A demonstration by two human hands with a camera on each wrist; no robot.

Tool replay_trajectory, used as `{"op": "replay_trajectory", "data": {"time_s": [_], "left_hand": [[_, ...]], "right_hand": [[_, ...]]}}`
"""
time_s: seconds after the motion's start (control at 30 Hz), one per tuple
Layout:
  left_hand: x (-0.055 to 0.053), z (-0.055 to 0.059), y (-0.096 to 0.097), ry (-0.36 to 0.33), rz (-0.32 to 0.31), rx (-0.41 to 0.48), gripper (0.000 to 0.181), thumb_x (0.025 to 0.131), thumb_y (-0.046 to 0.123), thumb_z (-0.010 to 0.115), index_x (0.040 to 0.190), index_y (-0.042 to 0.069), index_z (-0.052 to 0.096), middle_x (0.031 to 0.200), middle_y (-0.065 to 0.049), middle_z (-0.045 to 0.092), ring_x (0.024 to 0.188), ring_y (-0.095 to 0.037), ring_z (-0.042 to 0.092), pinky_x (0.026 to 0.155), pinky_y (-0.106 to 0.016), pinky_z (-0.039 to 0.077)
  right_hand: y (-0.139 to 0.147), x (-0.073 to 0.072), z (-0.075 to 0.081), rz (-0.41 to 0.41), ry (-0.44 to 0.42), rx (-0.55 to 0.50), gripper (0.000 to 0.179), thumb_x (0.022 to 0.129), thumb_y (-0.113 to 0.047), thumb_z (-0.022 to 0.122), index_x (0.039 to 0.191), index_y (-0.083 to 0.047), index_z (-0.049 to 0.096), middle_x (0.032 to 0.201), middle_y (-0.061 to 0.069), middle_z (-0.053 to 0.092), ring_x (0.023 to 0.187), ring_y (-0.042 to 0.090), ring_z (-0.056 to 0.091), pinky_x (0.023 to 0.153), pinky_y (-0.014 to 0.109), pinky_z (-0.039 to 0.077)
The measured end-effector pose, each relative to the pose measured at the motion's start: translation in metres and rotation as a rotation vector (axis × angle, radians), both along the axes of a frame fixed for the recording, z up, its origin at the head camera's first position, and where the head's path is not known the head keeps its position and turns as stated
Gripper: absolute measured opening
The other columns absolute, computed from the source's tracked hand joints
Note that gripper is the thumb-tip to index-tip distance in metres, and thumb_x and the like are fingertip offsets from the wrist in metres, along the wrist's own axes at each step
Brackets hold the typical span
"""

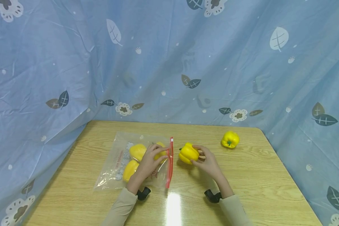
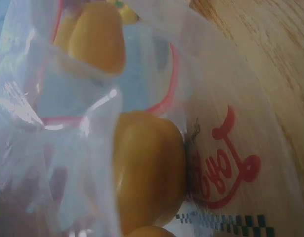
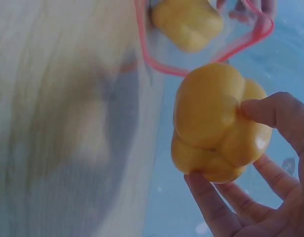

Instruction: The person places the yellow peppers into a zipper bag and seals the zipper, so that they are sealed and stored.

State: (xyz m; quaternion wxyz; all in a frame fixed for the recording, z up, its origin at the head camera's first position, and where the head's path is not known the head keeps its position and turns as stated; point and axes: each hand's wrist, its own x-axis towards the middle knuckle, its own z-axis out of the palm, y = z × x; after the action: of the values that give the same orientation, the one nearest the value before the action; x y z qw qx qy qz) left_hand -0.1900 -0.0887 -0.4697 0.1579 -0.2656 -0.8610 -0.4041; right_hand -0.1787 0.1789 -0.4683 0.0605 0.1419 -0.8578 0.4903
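Observation:
My right hand grips a yellow bell pepper just right of the bag's mouth, thumb and fingers around its blunt end. The green stem points left toward the bag. A clear zip bag with a red zip edge lies on the left, with three yellow peppers inside, one near its middle. Over the bag, my left hand holds the rim at the red edge, and the mouth stands apart. In the right wrist view, the gripped pepper is close to the red-rimmed opening.
Another yellow pepper sits at the far right of the wooden table. A blue patterned curtain hangs behind and along the sides. Red lettering and a checked band are printed on the bag.

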Motion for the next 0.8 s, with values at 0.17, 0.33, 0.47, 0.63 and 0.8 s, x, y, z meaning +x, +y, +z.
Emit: {"op": "replay_trajectory", "data": {"time_s": [0.17,0.33,0.47,0.63,0.8], "left_hand": [[0.001,0.001,0.000,0.024,-0.002,-0.001,0.035,0.084,0.025,0.067,0.117,0.015,0.065,0.099,0.006,0.055,0.089,-0.010,0.042,0.072,-0.028,0.039],[0.000,0.001,0.000,0.032,0.000,-0.007,0.034,0.084,0.026,0.067,0.117,0.015,0.066,0.098,0.006,0.055,0.089,-0.010,0.042,0.073,-0.029,0.039],[0.000,0.001,0.000,0.005,0.001,-0.008,0.034,0.085,0.028,0.066,0.117,0.016,0.066,0.099,0.006,0.055,0.090,-0.011,0.043,0.074,-0.030,0.040],[0.000,0.002,0.000,-0.029,-0.001,-0.009,0.035,0.086,0.030,0.065,0.118,0.016,0.065,0.100,0.006,0.055,0.092,-0.011,0.043,0.075,-0.031,0.040],[0.001,0.001,-0.001,-0.028,-0.008,-0.002,0.036,0.086,0.030,0.064,0.120,0.016,0.064,0.099,0.006,0.055,0.093,-0.011,0.044,0.074,-0.030,0.040]], "right_hand": [[-0.014,0.003,-0.006,0.058,0.043,0.011,0.056,0.075,-0.009,0.077,0.125,-0.009,0.053,0.124,0.014,0.052,0.104,0.033,0.057,0.082,0.037,0.053],[-0.026,0.006,-0.010,0.098,0.058,0.016,0.055,0.073,-0.008,0.078,0.124,-0.011,0.055,0.124,0.009,0.054,0.103,0.028,0.057,0.080,0.032,0.053],[-0.033,0.008,-0.011,0.131,0.052,0.019,0.055,0.073,-0.007,0.078,0.123,-0.011,0.055,0.124,0.008,0.054,0.104,0.029,0.056,0.080,0.032,0.053],[-0.041,0.011,-0.013,0.178,0.061,0.007,0.055,0.073,-0.006,0.077,0.123,-0.010,0.055,0.125,0.011,0.053,0.105,0.031,0.055,0.080,0.031,0.053],[-0.050,0.012,-0.016,0.230,0.055,-0.003,0.056,0.075,-0.007,0.076,0.125,-0.007,0.053,0.124,0.012,0.052,0.105,0.029,0.055,0.081,0.029,0.052]]}}
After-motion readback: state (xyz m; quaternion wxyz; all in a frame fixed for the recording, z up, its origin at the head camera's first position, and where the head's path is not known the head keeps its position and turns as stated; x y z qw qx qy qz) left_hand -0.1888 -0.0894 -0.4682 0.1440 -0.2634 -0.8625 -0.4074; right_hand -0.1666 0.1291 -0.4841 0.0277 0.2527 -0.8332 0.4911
